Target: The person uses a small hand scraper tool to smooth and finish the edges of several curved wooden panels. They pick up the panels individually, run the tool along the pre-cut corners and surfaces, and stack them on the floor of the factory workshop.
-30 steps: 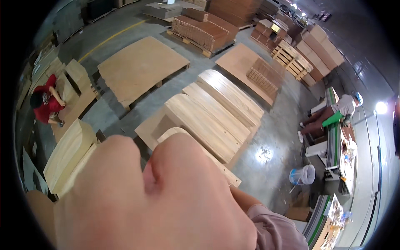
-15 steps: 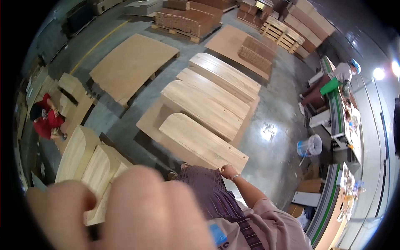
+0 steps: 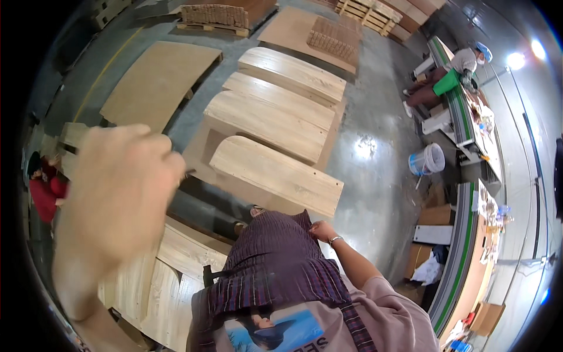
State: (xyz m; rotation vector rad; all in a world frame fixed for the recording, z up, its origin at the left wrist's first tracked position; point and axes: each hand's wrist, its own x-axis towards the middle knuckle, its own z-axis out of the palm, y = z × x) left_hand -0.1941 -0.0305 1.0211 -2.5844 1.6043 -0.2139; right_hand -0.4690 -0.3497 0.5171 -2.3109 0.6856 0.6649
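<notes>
My left hand [image 3: 126, 188] is raised close in front, blurred, with its fingers curled closed. A small dark tip shows by its knuckles, but I cannot make out what the hand holds. Lower down, my right hand [image 3: 322, 230] pinches the edge of the dark striped apron [image 3: 264, 240] I wear. Just beyond that hand lies a pale wood-grain panel [image 3: 275, 176] with one rounded end and small holes. Farther off, more stacked wood-grain panels [image 3: 275, 111] rest on the same brown board [image 3: 196, 146].
More wood-grain panels [image 3: 187, 255] lie at the lower left. A person in red [image 3: 44, 190] is at far left; another in a green apron [image 3: 448, 82] works at the right bench [image 3: 460, 117]. A white bucket [image 3: 427, 159] stands on the floor. Brown boards [image 3: 161, 82] lie farther off.
My left hand has moved away from the camera, up and forward, so its wrist and forearm now show. The view has tilted down. My right hand stays at the apron's edge.
</notes>
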